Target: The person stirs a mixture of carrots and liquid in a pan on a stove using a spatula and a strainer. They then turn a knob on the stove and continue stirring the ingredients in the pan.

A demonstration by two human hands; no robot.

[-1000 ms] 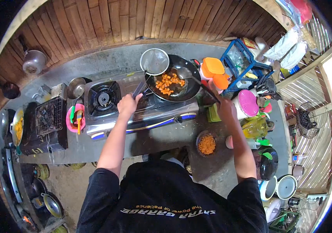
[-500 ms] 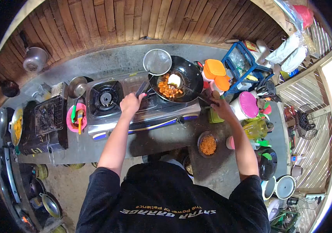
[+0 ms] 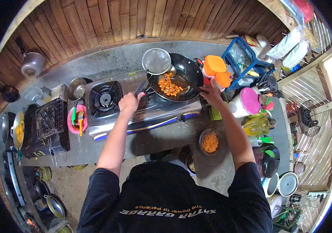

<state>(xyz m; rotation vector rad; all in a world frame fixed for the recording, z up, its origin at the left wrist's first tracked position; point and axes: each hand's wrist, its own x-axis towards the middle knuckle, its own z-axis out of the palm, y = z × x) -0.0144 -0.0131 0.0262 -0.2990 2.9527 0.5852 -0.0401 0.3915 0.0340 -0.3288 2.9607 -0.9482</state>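
Observation:
A black wok (image 3: pixel 187 72) rests on the right burner of the stove, with orange-brown food pieces (image 3: pixel 169 85) in its left part. My left hand (image 3: pixel 130 103) is wrapped round the handle of a mesh strainer (image 3: pixel 156 61), whose bowl sits over the wok's upper left rim. Near the wok's right rim, my right hand (image 3: pixel 212 94) grips the dark handle of a spatula (image 3: pixel 185 90). The spatula's head lies low in the wok, beside the food.
A free burner (image 3: pixel 105 99) is left of the wok. Orange-lidded containers (image 3: pixel 214 65), a blue basket (image 3: pixel 239 50) and a pink-lidded tub (image 3: pixel 249 101) stand at the right. A bowl of orange food (image 3: pixel 209 143) sits at the front; a pink dish (image 3: pixel 77 119) lies left.
My right hand has moved slightly left and up. The spatula has shifted within the wok, and the white round thing seen among the food is no longer visible there.

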